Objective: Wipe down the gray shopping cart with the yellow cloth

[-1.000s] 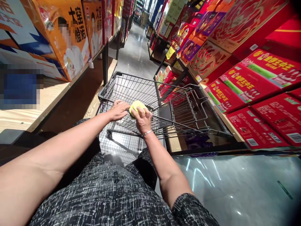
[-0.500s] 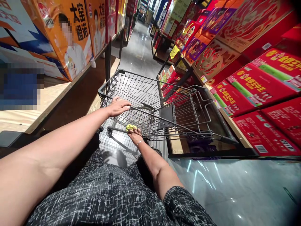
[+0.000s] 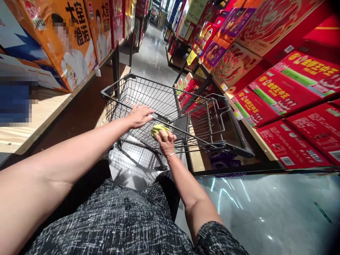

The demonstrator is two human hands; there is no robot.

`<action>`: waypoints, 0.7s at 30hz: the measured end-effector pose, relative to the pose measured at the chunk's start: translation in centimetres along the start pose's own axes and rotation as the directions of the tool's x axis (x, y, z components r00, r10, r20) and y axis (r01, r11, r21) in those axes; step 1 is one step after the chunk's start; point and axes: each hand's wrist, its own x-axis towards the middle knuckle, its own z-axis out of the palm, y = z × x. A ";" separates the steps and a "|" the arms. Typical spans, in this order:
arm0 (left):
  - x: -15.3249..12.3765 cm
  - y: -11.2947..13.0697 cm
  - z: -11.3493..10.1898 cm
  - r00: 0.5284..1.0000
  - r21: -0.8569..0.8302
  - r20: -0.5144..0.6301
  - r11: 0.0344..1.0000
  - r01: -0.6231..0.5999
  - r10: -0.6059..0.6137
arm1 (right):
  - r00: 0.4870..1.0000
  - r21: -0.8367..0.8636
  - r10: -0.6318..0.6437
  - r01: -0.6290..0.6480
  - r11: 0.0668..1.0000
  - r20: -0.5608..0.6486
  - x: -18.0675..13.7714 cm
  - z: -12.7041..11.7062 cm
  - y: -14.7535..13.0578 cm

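Note:
A black wire shopping cart point(image 3: 127, 95) stands in front of me, turned sideways with its handle point(image 3: 248, 150) to the right. My left hand point(image 3: 140, 116) lies over the near top rim of the basket, fingers stretched out and a little apart. To its right and slightly lower, my right hand point(image 3: 166, 141) presses a bunched yellow-green cloth point(image 3: 156, 130) between its fingers. The cloth is at the near wire side, just under the rim. Whether it touches the wires is hard to see. Inside the basket only bare wire mesh shows.
On the left, a wooden shelf point(image 3: 16, 140) bears orange drink cartons point(image 3: 77, 67). Stacked red gift boxes point(image 3: 276, 95) fill the shelf on the right, close to the cart handle. A shiny floor aisle point(image 3: 154, 46) runs ahead between the shelves.
My right hand has moved up and to the right with the cloth, closer to the rim. My left hand has slid right along the rim. The cart has shifted slightly left in view.

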 end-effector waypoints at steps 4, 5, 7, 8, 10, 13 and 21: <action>0.0 2.0 1.9 0.990 -0.033 -0.010 0.990 -0.139 0.139 | 0.934 0.066 -0.141 0.126 0.990 0.328 0.4 5.1 -3.7; -0.1 1.9 2.2 0.988 -0.046 -0.035 0.987 -0.151 0.150 | 0.917 0.077 -0.161 0.143 0.987 0.364 0.2 5.9 -4.2; -0.1 1.2 2.6 0.985 -0.068 -0.067 0.984 -0.163 0.158 | 0.901 0.086 -0.182 0.161 0.983 0.395 -0.3 6.8 -4.7; -0.1 0.8 2.6 0.985 -0.073 -0.069 0.984 -0.164 0.159 | 0.897 0.084 -0.184 0.165 0.983 0.401 -0.5 6.8 -4.6; 0.2 0.0 2.5 0.986 -0.069 -0.071 0.986 -0.154 0.149 | 0.893 0.075 -0.183 0.167 0.983 0.412 -0.9 5.9 -3.7; 0.5 -0.8 2.2 0.989 -0.062 -0.090 0.991 -0.121 0.115 | 0.921 0.029 -0.155 0.155 0.988 0.358 -1.3 2.7 -1.2; 1.6 -0.5 1.0 0.997 0.029 -0.074 0.999 0.034 -0.032 | 0.953 -0.137 0.099 -0.143 0.980 -0.288 -4.2 -9.3 4.3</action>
